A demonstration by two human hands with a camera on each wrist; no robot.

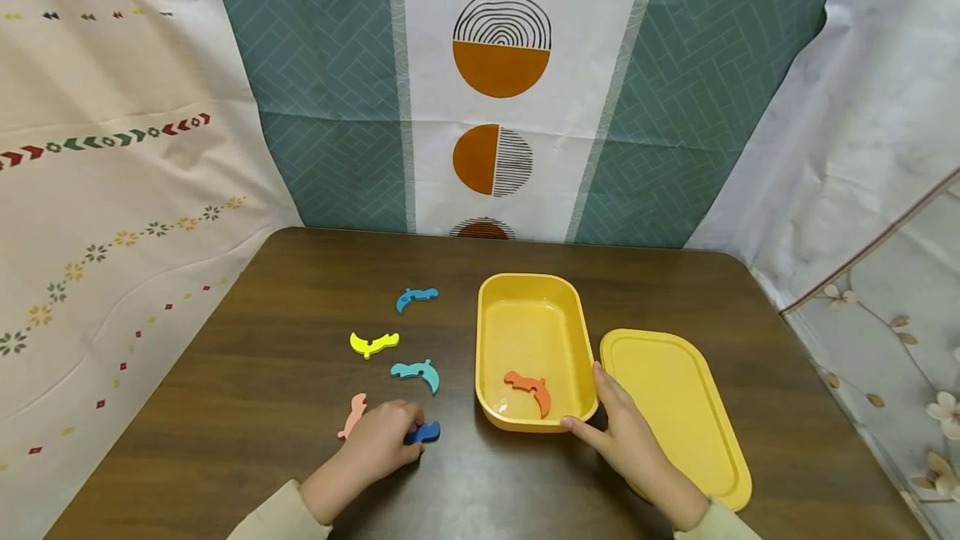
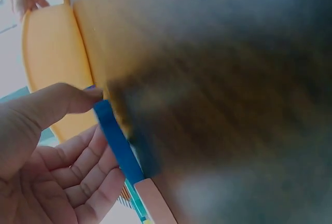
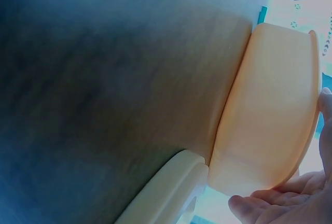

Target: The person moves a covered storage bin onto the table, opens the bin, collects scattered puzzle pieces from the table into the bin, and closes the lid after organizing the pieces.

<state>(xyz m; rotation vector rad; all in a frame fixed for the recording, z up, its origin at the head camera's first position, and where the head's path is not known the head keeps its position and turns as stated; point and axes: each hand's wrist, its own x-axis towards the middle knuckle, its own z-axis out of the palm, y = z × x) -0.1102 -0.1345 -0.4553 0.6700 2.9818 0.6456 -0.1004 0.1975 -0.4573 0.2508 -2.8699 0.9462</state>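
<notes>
On the dark brown wood-grain table [image 1: 465, 490], left hand [image 1: 378, 442] clamped on a dark blue flat piece [image 1: 427, 432], thumb and fingers either side, piece partly hidden; coral-pink flat piece [image 1: 354, 417] just left of that hand. Beyond, apart from each other: teal hook-shaped piece [image 1: 408, 370], bright yellow hook-shaped piece [image 1: 374, 346], mid-blue hook-shaped piece [image 1: 416, 296] farthest. Right hand [image 1: 632, 438] holds near right corner of a yellow rounded-rectangular plastic-looking container [image 1: 534, 332], thumb and fingers spread round it; orange curved piece [image 1: 529, 385] lies inside, near end. Yellow rounded flat lid [image 1: 678, 407] just right of container, partly hidden by right hand
</notes>
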